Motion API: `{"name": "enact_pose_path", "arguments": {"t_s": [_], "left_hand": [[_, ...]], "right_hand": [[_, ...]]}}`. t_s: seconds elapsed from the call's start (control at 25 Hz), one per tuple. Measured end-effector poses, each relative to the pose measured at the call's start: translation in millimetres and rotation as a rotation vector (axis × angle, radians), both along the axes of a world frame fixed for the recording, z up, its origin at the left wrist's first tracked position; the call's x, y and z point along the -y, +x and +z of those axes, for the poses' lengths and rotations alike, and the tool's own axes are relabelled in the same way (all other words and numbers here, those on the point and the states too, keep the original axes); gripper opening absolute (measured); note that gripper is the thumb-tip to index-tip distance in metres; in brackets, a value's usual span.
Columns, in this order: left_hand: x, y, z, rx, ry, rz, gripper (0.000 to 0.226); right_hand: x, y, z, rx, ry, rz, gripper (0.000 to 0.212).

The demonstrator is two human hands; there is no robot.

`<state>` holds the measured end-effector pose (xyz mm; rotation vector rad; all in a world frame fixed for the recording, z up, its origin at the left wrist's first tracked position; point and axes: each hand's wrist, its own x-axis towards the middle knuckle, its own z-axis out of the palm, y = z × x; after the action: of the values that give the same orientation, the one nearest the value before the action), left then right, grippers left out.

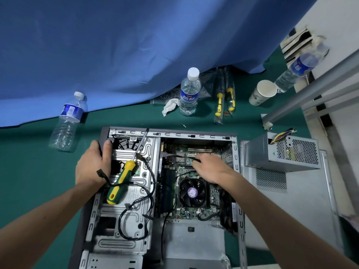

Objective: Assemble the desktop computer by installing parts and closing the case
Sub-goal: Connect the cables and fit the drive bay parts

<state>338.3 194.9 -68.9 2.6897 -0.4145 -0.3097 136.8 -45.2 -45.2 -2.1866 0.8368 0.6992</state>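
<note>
An open desktop case point(236, 152) lies on its side on the green table, motherboard point(196, 210) and CPU fan point(192, 192) exposed. My left hand point(93, 164) grips the case's left front edge, thumb hooked inside. My right hand point(210, 167) reaches onto the motherboard and pinches a thin black cable point(181, 156) near the expansion slots. A green and yellow screwdriver point(121, 181) rests on the drive cage point(128, 220), among loose black wires. A grey power supply point(281, 152) sits outside the case on the side panel point(291, 200) at right.
Water bottles stand or lie at left point(68, 121), centre back point(189, 92) and far right point(299, 70). A paper cup point(263, 92), bagged yellow-handled tools point(225, 98), a crumpled tissue point(171, 106) and a loose screw point(184, 125) are behind the case. Blue cloth point(116, 45) hangs at the back.
</note>
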Motion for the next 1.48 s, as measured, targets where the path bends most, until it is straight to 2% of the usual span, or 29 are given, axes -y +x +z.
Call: {"name": "enact_pose_path", "arguments": {"t_s": [0.28,0.44,0.48,0.6,0.68,0.8,0.92,1.0,1.16,1.32,1.48], "left_hand": [[-2,0,-2,-0.003,-0.001,0.0,0.048],[-1,0,-2,-0.006,0.001,0.001,0.048],[-1,0,-2,-0.007,0.0,0.002,0.048],[-1,0,-2,-0.01,0.001,0.005,0.048],[-1,0,-2,-0.011,-0.002,0.005,0.048],[-1,0,-1,-0.016,-0.003,0.005,0.048],[0,1,-1,-0.028,-0.004,0.007,0.048],[1,1,0,-0.03,-0.001,0.008,0.048],[0,2,-1,-0.023,0.001,0.012,0.047],[-1,2,-1,-0.014,0.007,0.008,0.048],[0,3,-2,-0.005,0.02,0.004,0.049]], "right_hand": [[7,-3,2,-0.045,0.099,-0.12,0.051],[7,-3,6,0.06,0.319,-0.29,0.079],[8,-2,4,0.096,0.314,-0.329,0.074],[10,-4,-4,0.148,0.18,-0.319,0.029],[9,-6,-6,0.152,0.221,-0.318,0.013],[7,-5,-4,0.125,0.219,-0.266,0.025],[2,0,-6,0.097,0.189,-0.162,0.027],[-2,3,-7,0.12,0.222,-0.173,0.031],[-7,1,-8,0.275,0.345,-0.353,0.035],[-13,2,-18,0.257,0.36,-0.48,0.029],[-11,4,-26,0.381,0.758,-0.944,0.026]]}}
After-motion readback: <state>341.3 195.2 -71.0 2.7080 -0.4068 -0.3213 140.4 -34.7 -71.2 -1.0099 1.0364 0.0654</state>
